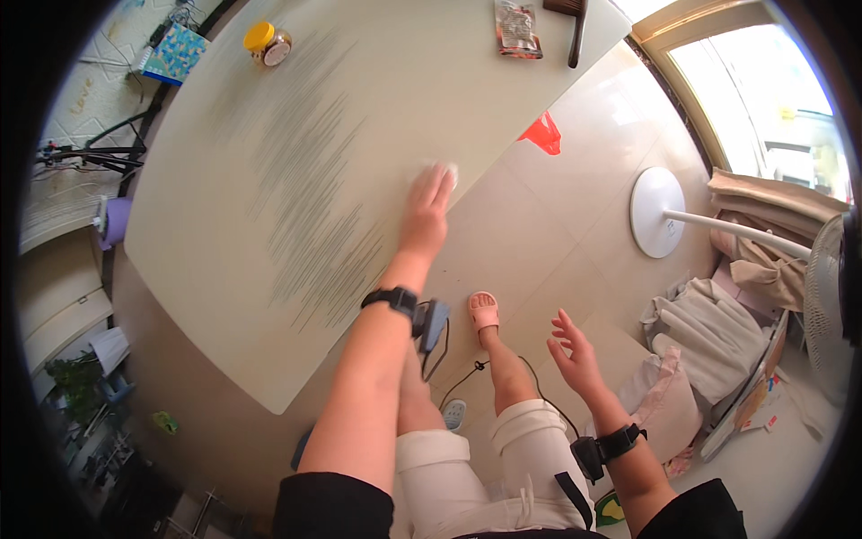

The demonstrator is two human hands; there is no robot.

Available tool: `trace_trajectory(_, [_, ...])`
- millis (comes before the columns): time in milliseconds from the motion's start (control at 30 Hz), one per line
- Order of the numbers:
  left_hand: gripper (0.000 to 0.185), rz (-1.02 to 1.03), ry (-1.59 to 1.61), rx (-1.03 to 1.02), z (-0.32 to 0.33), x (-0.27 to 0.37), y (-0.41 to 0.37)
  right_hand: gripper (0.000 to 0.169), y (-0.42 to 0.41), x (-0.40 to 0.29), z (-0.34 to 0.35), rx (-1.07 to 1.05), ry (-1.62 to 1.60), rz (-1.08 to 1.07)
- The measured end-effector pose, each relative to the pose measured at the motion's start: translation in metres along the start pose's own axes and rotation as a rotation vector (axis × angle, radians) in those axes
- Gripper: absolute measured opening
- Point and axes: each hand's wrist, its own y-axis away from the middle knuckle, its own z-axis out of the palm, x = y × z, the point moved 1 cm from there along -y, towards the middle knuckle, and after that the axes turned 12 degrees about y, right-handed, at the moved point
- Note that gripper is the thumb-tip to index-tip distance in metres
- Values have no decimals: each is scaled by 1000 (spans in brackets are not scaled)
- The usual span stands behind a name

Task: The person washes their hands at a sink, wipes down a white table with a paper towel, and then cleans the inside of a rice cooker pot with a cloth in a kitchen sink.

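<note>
My left hand [426, 212] presses down on the table top [417, 94] near its right edge, fingers stretched forward. Under and around the fingertips shows a white tissue or cloth [452, 174], blurred and mostly covered by the hand. My right hand [574, 354] hangs in the air over the floor, fingers apart and holding nothing. Each forearm wears a black strap with a small dark device. Dark slanted streaks [316, 175] mark the pale table surface left of my left hand.
A yellow-lidded jar [269, 44], a printed packet [518, 30] and a dark-handled brush [574, 30] lie on the table. Right of it are a red plastic bag [544, 133], a pedestal fan's white base [658, 212] and piled fabric [707, 333]. A black cable [532, 369] hangs by my legs.
</note>
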Motion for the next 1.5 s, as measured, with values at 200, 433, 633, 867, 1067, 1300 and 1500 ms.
trace_trajectory(200, [42,-527,-129,-87,-102,-22,191,54,0,17,-2,2,-110,9])
trace_trajectory(433, [36,-888,323,460,-156,-46,203,52,15,72,5,-43,-137,136])
trace_trajectory(633, [36,-356,-42,93,-83,-32,144,49,22,26,26,-76,-2,90])
trace_trajectory(867, [35,-1021,929,1150,-242,-120,343,51,23,-55,111,-231,97,4])
trace_trajectory(1067, [39,-698,129,349,-279,-120,313,48,27,-158,191,-377,112,-156])
trace_trajectory(1300, [35,-310,235,-51,-192,-83,256,49,19,-213,215,-413,208,-188])
trace_trajectory(1500, [31,-772,-159,516,-365,-237,285,49,1,-210,213,-389,292,-181])
